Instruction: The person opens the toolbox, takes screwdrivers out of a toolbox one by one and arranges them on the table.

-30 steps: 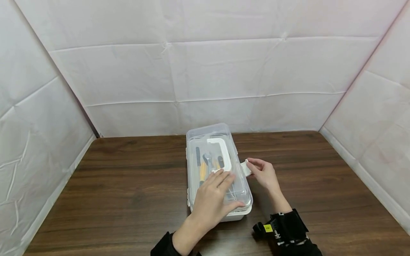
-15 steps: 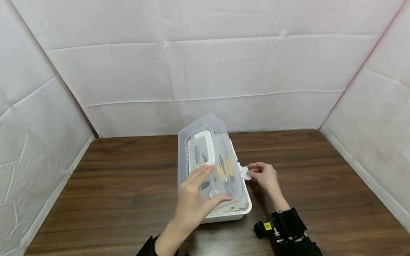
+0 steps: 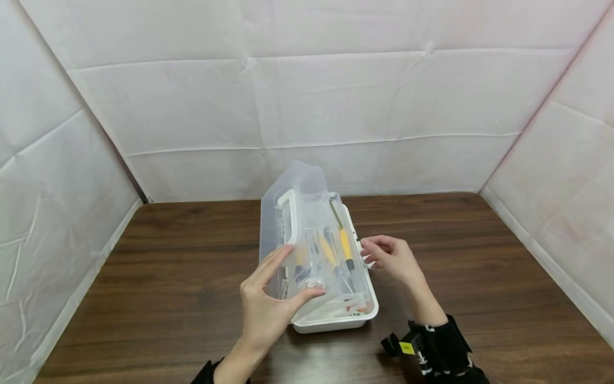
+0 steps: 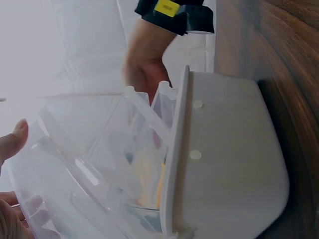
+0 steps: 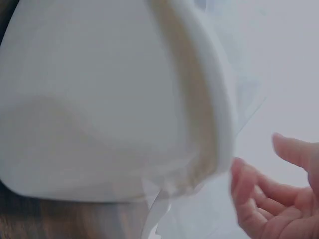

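Toolbox (image 3: pixel 334 326) flat on the dark brown desk (image 3: pixel 431 240), roughly midway between left and right edges, far end close to the desk's far edge, long sides running from near to far. White base below, clear lid (image 3: pixel 307 181) with a white handle (image 3: pixel 293 221) above. Lid raised partway at the right side, leaning up toward the desk's left edge, tilted above the left part of the toolbox.

Left hand (image 3: pixel 268 304) at the near end of the lid, fingertips visible through the clear plastic in the left wrist view. Grip clamped on the lid, thumb by the near corner, well apart from the forefinger.

Right hand (image 3: pixel 390 258) just beside the toolbox's right wall, near the white latch (image 3: pixel 374 265). Grip holding nothing: fingers loosely curled, thumb and forefinger apart in the right wrist view. Contact with the latch impossible to tell, fingers partly in the way.

Inside the toolbox, near the right wall, a yellow-handled tool (image 3: pixel 345 244) lying lengthwise; farther left, another yellow handle (image 3: pixel 328 252). Toward the far end, a bent metal key (image 3: pixel 337 214). In the near right corner, something orange-red (image 3: pixel 356 308), too small to name. Other shapes under the lid blurred by plastic.

Around the right wrist, a black strap (image 3: pixel 441 346). Beyond the desk's far edge, creased white sheeting (image 3: pixel 307 101).
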### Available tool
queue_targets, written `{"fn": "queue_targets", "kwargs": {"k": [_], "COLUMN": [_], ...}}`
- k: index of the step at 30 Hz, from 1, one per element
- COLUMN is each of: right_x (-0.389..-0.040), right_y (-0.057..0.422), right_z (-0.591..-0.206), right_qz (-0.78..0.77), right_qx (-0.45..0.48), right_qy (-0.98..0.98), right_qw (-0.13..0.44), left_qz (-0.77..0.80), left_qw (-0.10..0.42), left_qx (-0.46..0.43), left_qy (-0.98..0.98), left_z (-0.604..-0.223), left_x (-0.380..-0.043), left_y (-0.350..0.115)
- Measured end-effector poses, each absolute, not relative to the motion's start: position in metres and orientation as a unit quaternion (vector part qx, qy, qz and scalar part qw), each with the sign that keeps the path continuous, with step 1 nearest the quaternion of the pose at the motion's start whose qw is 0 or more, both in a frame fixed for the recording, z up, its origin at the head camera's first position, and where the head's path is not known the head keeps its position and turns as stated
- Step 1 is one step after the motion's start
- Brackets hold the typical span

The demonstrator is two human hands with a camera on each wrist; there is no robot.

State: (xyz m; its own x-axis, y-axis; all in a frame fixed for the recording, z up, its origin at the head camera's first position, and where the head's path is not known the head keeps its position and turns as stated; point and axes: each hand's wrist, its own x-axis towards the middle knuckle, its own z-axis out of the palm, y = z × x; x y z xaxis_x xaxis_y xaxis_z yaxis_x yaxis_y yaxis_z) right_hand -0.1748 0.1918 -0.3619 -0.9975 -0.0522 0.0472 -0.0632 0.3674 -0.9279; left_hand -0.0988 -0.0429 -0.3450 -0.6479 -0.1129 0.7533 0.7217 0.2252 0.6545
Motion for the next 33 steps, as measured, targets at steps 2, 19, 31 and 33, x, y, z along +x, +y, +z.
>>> {"fn": "queue_targets", "kwargs": {"k": [2, 19, 31, 33], "right_x": [-0.17, -0.16, -0.168, -0.168], "right_y": [0.188, 0.166, 0.174, 0.175], "right_z": [-0.358, -0.343, -0.363, -0.368], "right_qz": [0.557, 0.591, 0.387, 0.345], "right_qx": [0.051, 0.11, 0.099, 0.098], "right_qy": [-0.829, -0.798, -0.909, -0.925], "right_qw": [-0.012, -0.042, 0.121, 0.124], "left_qz": [-0.596, -0.724, -0.761, -0.762], "left_qw": [0.36, 0.368, 0.334, 0.327], "left_qx": [-0.218, -0.224, -0.227, -0.221], "left_qy": [-0.684, -0.539, -0.507, -0.513], "left_z": [-0.347, -0.364, -0.383, -0.385], "left_x": [-0.099, -0.091, -0.083, -0.081], "left_y": [-0.045, -0.076, -0.113, -0.119]}}
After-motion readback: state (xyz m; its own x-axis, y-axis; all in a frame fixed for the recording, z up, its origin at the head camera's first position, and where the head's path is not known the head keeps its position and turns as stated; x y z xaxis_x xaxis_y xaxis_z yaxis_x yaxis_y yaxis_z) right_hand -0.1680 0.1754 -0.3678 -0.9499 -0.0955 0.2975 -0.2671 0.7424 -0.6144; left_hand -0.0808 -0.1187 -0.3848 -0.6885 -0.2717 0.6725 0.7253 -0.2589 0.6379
